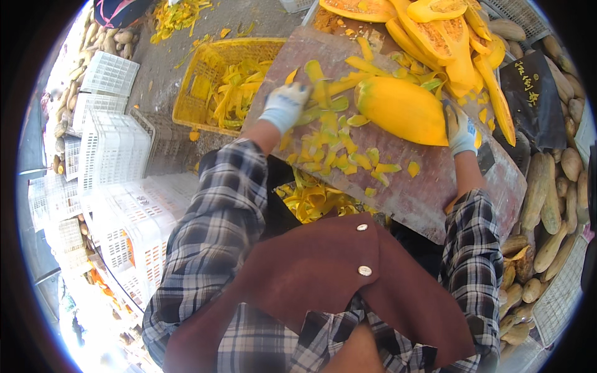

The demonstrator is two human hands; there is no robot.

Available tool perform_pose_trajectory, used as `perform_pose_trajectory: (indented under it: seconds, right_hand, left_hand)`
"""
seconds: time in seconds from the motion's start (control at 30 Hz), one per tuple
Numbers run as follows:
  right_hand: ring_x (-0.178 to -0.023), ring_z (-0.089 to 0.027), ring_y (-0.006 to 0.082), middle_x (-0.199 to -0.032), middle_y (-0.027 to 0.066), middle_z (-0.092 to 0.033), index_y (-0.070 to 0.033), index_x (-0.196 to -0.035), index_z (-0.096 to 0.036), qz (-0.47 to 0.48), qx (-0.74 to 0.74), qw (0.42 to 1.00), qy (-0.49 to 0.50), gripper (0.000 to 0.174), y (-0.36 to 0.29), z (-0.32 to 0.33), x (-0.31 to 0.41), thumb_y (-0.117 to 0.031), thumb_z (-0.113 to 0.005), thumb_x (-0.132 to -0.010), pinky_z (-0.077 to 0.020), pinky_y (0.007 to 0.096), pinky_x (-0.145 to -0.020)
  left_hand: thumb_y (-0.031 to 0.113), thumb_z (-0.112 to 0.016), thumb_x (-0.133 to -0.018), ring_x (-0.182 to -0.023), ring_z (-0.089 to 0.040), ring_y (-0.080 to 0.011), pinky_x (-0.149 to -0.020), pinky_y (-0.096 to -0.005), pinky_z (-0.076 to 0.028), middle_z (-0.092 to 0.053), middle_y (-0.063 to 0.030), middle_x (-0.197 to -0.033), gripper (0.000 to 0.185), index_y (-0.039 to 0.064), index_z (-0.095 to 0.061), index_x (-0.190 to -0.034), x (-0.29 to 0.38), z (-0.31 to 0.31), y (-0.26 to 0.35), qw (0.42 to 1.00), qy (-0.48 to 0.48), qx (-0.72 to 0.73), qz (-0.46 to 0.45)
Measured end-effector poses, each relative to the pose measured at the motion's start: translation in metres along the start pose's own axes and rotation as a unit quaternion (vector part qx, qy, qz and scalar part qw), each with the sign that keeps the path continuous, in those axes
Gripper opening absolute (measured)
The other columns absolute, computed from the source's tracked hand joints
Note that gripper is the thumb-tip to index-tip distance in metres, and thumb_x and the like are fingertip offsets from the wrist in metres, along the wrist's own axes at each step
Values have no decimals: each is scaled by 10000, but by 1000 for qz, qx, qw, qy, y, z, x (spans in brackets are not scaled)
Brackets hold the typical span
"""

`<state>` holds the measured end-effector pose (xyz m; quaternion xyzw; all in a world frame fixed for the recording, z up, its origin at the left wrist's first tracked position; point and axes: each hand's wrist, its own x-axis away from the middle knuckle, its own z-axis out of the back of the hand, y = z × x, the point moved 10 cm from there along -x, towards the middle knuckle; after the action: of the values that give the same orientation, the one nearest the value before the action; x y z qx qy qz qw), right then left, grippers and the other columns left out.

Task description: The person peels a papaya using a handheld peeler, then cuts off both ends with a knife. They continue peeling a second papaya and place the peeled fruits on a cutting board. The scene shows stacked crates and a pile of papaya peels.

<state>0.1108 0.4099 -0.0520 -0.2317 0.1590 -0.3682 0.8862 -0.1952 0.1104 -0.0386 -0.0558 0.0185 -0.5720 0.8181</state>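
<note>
A peeled yellow-orange squash lies on its side on a stained reddish board. My right hand, in a white and blue work glove, grips its right end, with the fingers partly hidden behind it. My left hand, gloved alike, is on the left part of the board, apart from the squash. Its fingers are curled around what looks like a peeler; only a thin metal edge shows, and the handle is hidden. Yellow-green peel strips are scattered between my hands and along the near edge.
Halved squashes with seeds showing are piled beyond the board. A yellow crate of peelings stands to the left, near white plastic crates. Unpeeled squashes lie heaped at the right. More peelings lie below the board's near edge.
</note>
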Motion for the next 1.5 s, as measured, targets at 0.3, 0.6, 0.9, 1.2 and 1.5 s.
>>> perform_pose_trajectory:
  seconds: [0.3,0.6,0.9,1.2,1.5]
  right_hand:
    - [-1187,-617,415,-1261,209,-678,-123,-1286,-677,-71,77,994,-19,573,-16,10,15,-565,-467,-989,-465,493,-1023]
    - [-1309,-542,374,-1336,159,-649,-123,-1340,-644,-19,97,993,58,594,-39,24,40,-563,-545,-954,-330,499,-1174]
    - [-1363,-439,462,-1484,285,-456,-26,-1434,-534,-233,-142,924,266,736,-1,4,218,-395,-789,-851,-332,522,-1165]
    - [-1303,-543,395,-1476,223,-501,-41,-1379,-524,-459,124,876,78,672,71,51,268,-402,-719,-847,-446,490,-1075]
    - [-603,-579,179,-792,67,-644,-32,-988,-673,-435,-485,716,249,202,101,38,289,-59,-740,-799,-500,365,-574]
  left_hand:
    - [230,-677,-868,-887,-673,-304,-758,-441,-561,-653,-96,-973,271,126,-656,-1118,6,37,77,959,187,22,-213]
    - [259,-797,-824,-1037,-698,-309,-872,-420,-551,-709,-169,-1145,441,64,-654,-1193,11,16,-70,924,53,336,175]
    - [255,-810,-831,-1138,-669,-316,-973,-388,-536,-661,-175,-1272,613,33,-571,-1350,11,65,98,926,114,361,-10]
    - [335,-801,-828,-1048,-668,-349,-912,-413,-540,-651,-199,-1153,639,52,-553,-1345,85,66,179,922,23,372,-103]
    - [447,-713,-884,-1239,-554,-419,-1025,-487,-478,-541,-254,-1365,734,30,-465,-1435,67,35,315,958,-53,189,-210]
